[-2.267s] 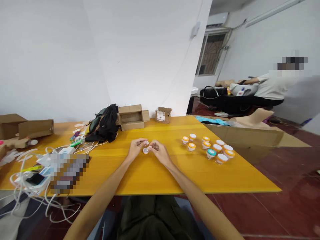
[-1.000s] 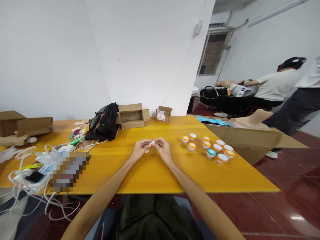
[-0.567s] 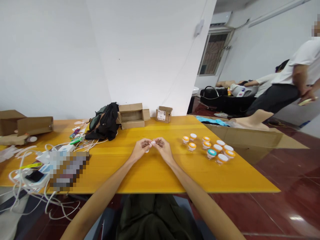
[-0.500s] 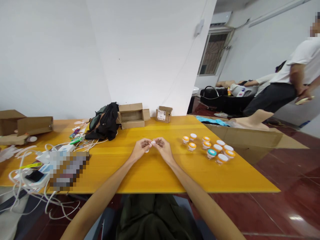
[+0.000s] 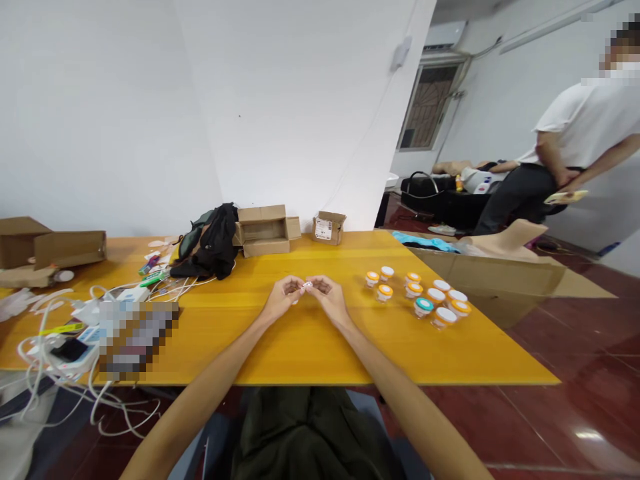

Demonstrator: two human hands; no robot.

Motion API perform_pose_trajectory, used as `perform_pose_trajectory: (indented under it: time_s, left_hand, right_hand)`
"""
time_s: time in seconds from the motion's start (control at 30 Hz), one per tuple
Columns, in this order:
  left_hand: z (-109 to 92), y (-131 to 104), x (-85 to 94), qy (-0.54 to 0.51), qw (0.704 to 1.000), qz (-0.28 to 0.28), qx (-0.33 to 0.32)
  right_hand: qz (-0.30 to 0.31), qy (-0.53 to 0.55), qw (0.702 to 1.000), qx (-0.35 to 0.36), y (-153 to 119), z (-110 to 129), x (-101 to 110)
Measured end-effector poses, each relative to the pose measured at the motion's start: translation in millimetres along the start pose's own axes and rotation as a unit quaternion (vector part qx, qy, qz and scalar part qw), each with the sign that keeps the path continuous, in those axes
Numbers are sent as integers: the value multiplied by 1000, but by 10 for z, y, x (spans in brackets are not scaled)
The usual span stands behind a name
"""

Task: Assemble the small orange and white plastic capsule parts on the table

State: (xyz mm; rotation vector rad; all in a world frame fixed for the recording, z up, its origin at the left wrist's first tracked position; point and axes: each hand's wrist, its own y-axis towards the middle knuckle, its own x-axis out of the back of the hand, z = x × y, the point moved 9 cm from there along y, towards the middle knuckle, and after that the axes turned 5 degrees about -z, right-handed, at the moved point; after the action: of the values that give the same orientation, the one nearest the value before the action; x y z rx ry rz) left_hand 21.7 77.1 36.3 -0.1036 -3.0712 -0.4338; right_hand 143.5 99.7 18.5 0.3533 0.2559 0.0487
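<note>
Over the middle of the table (image 5: 225,347), my left hand (image 5: 284,297) and my right hand (image 5: 326,293) meet fingertip to fingertip. Between them is a small white piece (image 5: 308,285) with dark marks or holes, too small to name. Both hands are closed in a pinch on it. A bit of white also shows under the left fingers; I cannot tell whether it is part of the same piece. To the right of my hands stand several small clear jars with orange-rimmed white lids (image 5: 385,291), and one jar with a teal lid (image 5: 423,305).
White cables and a power strip (image 5: 75,357) lie at the left. Along the back are a black bag (image 5: 217,243), an open cardboard box (image 5: 265,233) and a smaller box (image 5: 329,228). A person (image 5: 580,127) stands beyond the right side, near a large carton (image 5: 480,280).
The white piece has turned slightly between my fingers, while my hands stay in nearly the same place. The person at the right has shifted leftward.
</note>
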Motion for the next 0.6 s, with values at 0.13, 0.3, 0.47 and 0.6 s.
perform_pose_trajectory:
  time_s: [0.13, 0.3, 0.47, 0.6]
  left_hand:
    - [-20, 9, 37, 16, 1000, 8, -7]
    - [12, 144, 288, 59, 996, -58, -44]
    - [218, 334, 418, 157, 983, -79, -46]
    - [261, 438, 311, 226, 971, -20, -74]
  right_hand:
    - [2, -3, 1000, 1, -5, 27, -4]
    - [-38, 9, 999, -1, 13, 45, 95]
    - [-65, 17, 997, -30, 13, -32, 151]
    - [-43, 19, 997, -60, -2, -121, 87]
